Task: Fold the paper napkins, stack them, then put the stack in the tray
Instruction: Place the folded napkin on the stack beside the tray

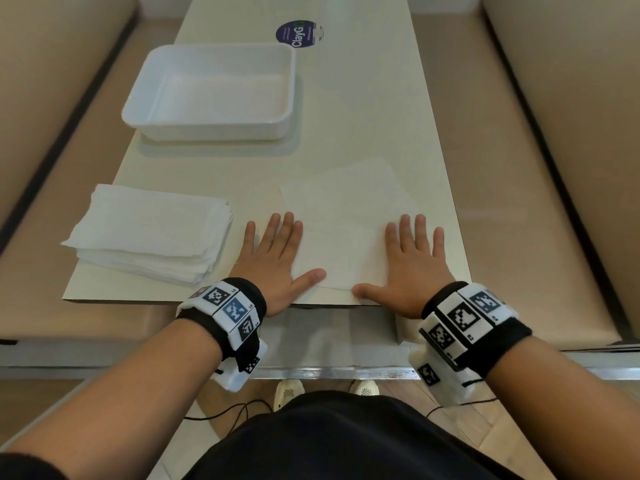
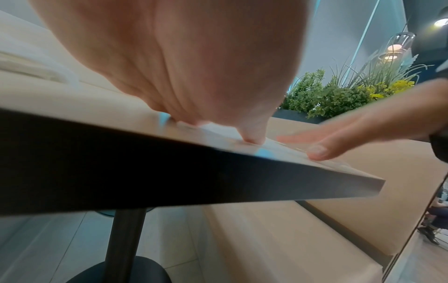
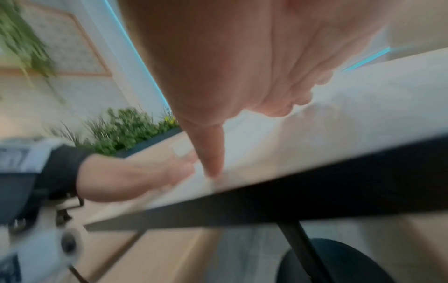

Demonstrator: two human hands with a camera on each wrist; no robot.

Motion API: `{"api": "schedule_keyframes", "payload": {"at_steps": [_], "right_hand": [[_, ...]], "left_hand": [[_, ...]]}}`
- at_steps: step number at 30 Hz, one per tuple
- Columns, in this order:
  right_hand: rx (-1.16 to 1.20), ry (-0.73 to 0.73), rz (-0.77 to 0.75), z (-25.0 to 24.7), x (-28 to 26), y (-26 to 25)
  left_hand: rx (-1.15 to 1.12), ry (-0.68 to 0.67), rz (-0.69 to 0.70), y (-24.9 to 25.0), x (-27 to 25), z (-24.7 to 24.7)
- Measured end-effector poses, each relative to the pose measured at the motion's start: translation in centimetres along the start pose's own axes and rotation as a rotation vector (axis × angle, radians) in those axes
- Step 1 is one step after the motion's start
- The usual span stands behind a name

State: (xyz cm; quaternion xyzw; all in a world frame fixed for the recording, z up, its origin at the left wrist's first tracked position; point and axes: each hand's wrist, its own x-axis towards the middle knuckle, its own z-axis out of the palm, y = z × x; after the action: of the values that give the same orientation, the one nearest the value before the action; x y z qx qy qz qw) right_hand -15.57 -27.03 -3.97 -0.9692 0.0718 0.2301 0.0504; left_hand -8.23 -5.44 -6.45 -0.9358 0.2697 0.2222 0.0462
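A thin white napkin lies flat on the table near its front edge. My left hand presses its left side with straight, spread fingers. My right hand lies flat on its right side the same way, thumb near the front edge. A stack of white napkins sits to the left of my left hand. The white tray, with nothing in it, stands farther back on the left. In the left wrist view my left hand touches the tabletop; in the blurred right wrist view my right hand does too.
The table is narrow, with beige bench seats on both sides. A round purple sticker lies at the back beyond the tray. The table's front edge runs just under my wrists. A black pedestal leg stands below.
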Motion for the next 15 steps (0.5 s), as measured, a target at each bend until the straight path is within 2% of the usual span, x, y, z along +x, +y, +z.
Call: {"api": "schedule_keyframes", "payload": {"at_steps": [4, 7, 12, 15], "right_hand": [[0.114, 0.133, -0.163, -2.5, 2.3, -2.6], [0.143, 0.168, -0.129, -3.1, 3.8, -3.9], [0.214, 0.075, -0.046, -4.3, 5.2, -3.8], [0.260, 0.046, -0.050, -4.6, 5.7, -3.6]], "left_hand": [[0.004, 0.003, -0.007, 0.0, 0.0, 0.0], [0.001, 0.006, -0.001, 0.0, 0.0, 0.2], [-0.004, 0.008, 0.002, -0.2, 0.1, 0.4], [-0.018, 0.038, -0.007, -0.1, 0.1, 0.4]]}}
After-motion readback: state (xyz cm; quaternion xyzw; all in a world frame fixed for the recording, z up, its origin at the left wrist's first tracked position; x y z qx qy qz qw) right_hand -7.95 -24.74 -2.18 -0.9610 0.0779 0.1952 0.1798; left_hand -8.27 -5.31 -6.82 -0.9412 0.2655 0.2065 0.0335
